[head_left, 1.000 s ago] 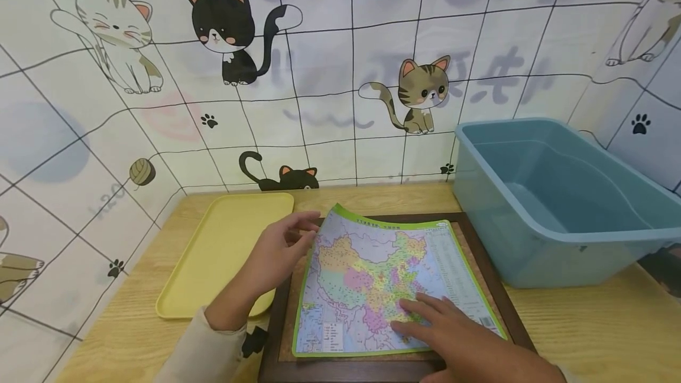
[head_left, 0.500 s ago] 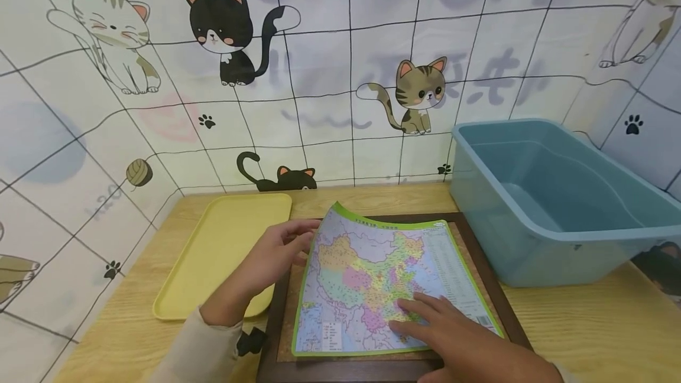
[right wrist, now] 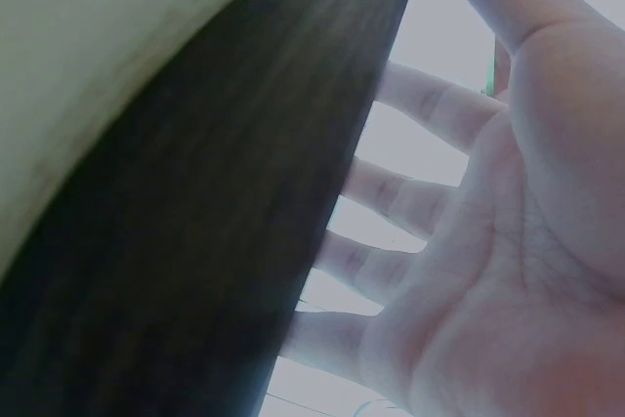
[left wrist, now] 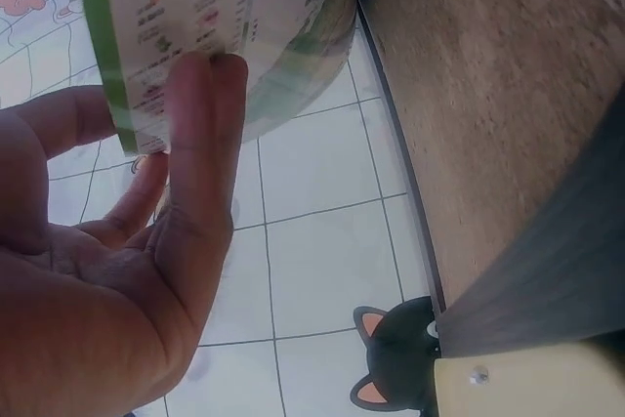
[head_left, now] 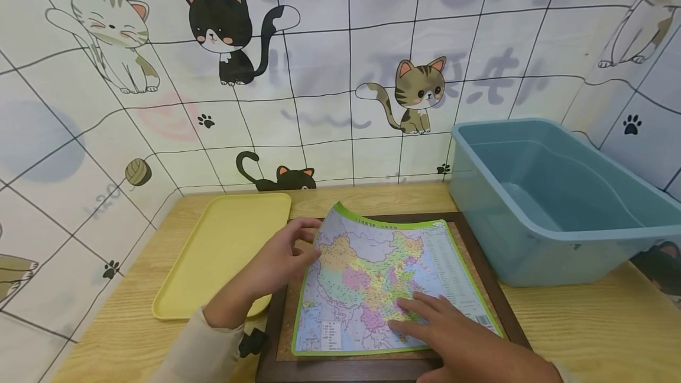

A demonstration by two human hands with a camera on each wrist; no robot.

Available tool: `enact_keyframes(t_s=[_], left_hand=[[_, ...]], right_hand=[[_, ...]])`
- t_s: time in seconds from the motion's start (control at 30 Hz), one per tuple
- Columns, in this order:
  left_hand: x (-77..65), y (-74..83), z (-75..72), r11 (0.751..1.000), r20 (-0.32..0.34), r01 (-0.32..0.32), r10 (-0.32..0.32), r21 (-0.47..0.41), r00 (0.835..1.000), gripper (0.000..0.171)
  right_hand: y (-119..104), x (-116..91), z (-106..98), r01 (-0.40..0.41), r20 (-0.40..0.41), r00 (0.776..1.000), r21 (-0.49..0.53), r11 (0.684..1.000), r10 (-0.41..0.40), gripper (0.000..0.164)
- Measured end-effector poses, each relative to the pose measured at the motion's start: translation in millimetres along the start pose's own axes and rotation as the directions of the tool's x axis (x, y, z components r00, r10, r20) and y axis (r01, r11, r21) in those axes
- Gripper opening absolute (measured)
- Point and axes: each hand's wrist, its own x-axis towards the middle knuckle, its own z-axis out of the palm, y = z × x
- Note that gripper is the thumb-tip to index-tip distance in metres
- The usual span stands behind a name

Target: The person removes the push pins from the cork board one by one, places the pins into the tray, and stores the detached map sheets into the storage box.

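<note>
A laminated map with a green border lies over a cork board with a dark frame. Its upper left corner curls up off the board. At that raised left edge, my left hand pinches the map, thumb on the printed front and fingers behind. In the left wrist view, two of those fingers lie against the printed back of the map. My right hand rests on the lower right part of the map, fingers spread and fairly straight. The right wrist view shows its palm beside the dark frame edge.
A yellow tray lies to the left of the board on the wooden table. To the right stands a large blue-grey plastic tub. Behind runs a wall covered with cartoon cats on a grid.
My left thumb has shifted onto the front of the map's left edge, and the fingers have moved slightly. The map and my right hand stay nearly where they were.
</note>
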Motion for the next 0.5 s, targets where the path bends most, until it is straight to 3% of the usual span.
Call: enact_keyframes(t_s=[0.5], left_hand=[[-1.7,1.5,2.5,1.0,-0.002,-0.031,0.031,0.005,1.0,0.045]], right_hand=[[-2.3,0.1,-2.1,-0.029,0.023,0.999,0.024,0.999,0.028,0.076]])
